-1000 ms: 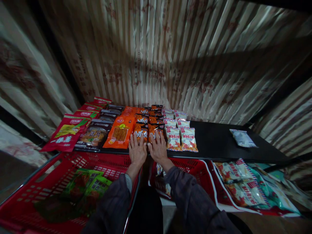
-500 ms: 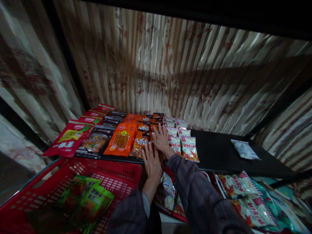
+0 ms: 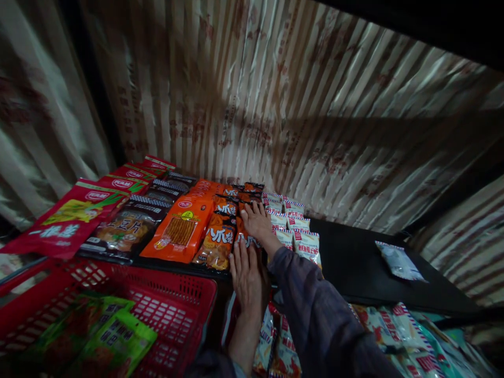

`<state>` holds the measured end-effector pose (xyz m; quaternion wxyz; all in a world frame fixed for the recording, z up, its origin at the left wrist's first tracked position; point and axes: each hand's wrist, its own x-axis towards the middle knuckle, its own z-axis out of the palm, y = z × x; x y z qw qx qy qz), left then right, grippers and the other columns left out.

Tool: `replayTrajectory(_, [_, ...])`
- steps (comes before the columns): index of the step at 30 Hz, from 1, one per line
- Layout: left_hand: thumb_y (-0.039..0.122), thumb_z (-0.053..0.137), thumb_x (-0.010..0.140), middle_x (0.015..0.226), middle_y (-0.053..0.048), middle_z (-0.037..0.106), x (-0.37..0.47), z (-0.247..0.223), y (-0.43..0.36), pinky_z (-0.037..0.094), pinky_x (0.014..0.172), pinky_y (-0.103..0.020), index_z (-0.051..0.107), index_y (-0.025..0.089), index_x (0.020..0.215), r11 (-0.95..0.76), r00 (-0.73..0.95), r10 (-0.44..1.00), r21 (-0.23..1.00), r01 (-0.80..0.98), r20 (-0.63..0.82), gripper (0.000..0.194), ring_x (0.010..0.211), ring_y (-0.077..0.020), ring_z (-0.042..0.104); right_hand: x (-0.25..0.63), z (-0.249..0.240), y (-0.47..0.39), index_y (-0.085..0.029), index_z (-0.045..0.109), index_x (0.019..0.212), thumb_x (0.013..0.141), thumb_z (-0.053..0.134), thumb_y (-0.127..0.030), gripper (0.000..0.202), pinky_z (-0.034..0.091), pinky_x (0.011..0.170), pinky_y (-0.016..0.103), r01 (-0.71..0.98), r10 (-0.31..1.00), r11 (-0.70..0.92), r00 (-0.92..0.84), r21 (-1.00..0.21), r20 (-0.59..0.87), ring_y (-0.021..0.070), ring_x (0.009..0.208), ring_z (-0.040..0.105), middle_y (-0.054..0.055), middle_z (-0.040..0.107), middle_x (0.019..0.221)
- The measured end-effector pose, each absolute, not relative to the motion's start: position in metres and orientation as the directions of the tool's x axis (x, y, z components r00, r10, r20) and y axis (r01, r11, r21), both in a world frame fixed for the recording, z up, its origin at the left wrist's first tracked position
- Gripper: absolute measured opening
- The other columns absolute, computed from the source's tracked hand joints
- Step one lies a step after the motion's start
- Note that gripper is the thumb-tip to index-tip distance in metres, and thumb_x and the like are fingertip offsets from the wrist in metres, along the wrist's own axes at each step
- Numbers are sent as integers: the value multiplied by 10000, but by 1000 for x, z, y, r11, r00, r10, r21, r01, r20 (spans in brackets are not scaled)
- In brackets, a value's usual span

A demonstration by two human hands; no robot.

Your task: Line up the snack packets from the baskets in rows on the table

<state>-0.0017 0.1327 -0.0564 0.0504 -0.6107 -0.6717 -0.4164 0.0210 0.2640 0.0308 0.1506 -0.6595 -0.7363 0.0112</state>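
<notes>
My left hand [image 3: 249, 281] lies with fingers stretched out on the lower part of an orange-and-black snack packet [image 3: 244, 236] at the shelf's front edge. Just behind it, my right hand [image 3: 260, 227] rests flat, fingers extended, over the packets of the same row. To their left stands a matching column with a front snack packet [image 3: 216, 239] fully in sight. White-and-red snack packets [image 3: 307, 244] lie in two columns directly right of my right hand, partly hidden by its wrist and sleeve. Neither hand grips anything.
Orange stick-snack bags [image 3: 179, 231], dark bags [image 3: 126, 223] and red bags [image 3: 73, 215] fill the left of the black shelf [image 3: 346, 257]. One packet [image 3: 399, 261] lies far right. Below are a red basket [image 3: 197, 286] with green packets [image 3: 114, 341] and more white-and-red packets [image 3: 285, 346].
The view has tilted and come closer to the shelf. My left hand has shifted slightly right, uncovering the left front packet. My right hand stays flat on the row behind.
</notes>
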Motion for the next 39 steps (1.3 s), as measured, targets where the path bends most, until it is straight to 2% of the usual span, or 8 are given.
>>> replayTrajectory(3, [123, 460, 845, 1528, -137, 371, -2, -56, 132, 263, 1174, -476, 506, 148, 1373, -88, -268, 765, 508, 857, 585, 530, 1453, -268, 256, 23, 35, 270, -224, 465, 1420, 993, 281, -431, 509, 240, 1139, 527, 960, 966, 158, -102, -231, 238, 307, 1441, 284, 90, 399, 1525])
replayTrajectory(6, [112, 458, 849, 1517, -142, 389, -3, -56, 130, 262, 1172, -489, 476, 161, 1400, -108, -264, 763, 520, 847, 589, 553, 1452, -269, 258, 34, 48, 284, -226, 524, 1369, 999, 290, -364, 459, 310, 1106, 480, 954, 956, 164, -91, -252, 277, 264, 1345, 444, 86, 536, 1423])
replayTrajectory(12, [147, 468, 863, 1532, -146, 362, -4, -53, 127, 267, 1162, -525, 437, 159, 1426, -140, -254, 781, 556, 819, 571, 564, 1461, -292, 227, 56, 67, 317, -312, 714, 1103, 892, 551, -261, 272, 375, 1047, 381, 981, 961, 123, -80, -147, 264, 220, 1130, 626, 17, 724, 1156])
replayTrajectory(20, [119, 473, 828, 1530, -128, 375, -1, -49, 125, 247, 1174, -513, 468, 161, 1404, -125, -301, 779, 608, 784, 549, 578, 1469, -287, 203, 47, 58, 336, -322, 756, 955, 881, 574, -294, 199, 419, 979, 357, 978, 977, 112, -75, -178, 200, 197, 1036, 670, -9, 763, 1032])
replayTrajectory(29, [127, 478, 835, 1526, -122, 386, -1, -49, 126, 244, 1171, -538, 454, 176, 1412, -118, -300, 783, 604, 788, 545, 579, 1478, -297, 164, 45, 64, 330, -240, 750, 1010, 909, 548, -292, 232, 431, 969, 374, 974, 977, 89, -44, -206, 210, 238, 1059, 667, 68, 753, 1060])
replayTrajectory(32, [111, 477, 833, 1526, -115, 386, 0, -47, 126, 260, 1165, -545, 465, 176, 1399, -125, -309, 765, 601, 790, 565, 569, 1472, -298, 186, 48, 70, 317, -233, 718, 1102, 930, 522, -283, 266, 435, 967, 311, 959, 955, 186, -125, -216, 268, 202, 1099, 647, 59, 732, 1129])
replayTrajectory(35, [89, 486, 811, 1531, -116, 377, 2, -42, 124, 262, 1166, -545, 477, 163, 1385, -123, -315, 767, 610, 783, 559, 578, 1467, -302, 206, 56, 70, 295, -224, 716, 1104, 936, 504, -248, 272, 434, 974, 276, 885, 874, 400, -291, -238, 389, 173, 1095, 644, 39, 725, 1149])
replayTrajectory(39, [88, 492, 804, 1529, -118, 380, 1, -39, 122, 239, 1178, -540, 494, 150, 1369, -116, -314, 785, 624, 773, 534, 568, 1467, -304, 206, 67, 60, 269, -247, 741, 1052, 900, 568, -286, 234, 493, 833, 270, 882, 908, 384, -307, -274, 286, 185, 922, 700, 21, 767, 994])
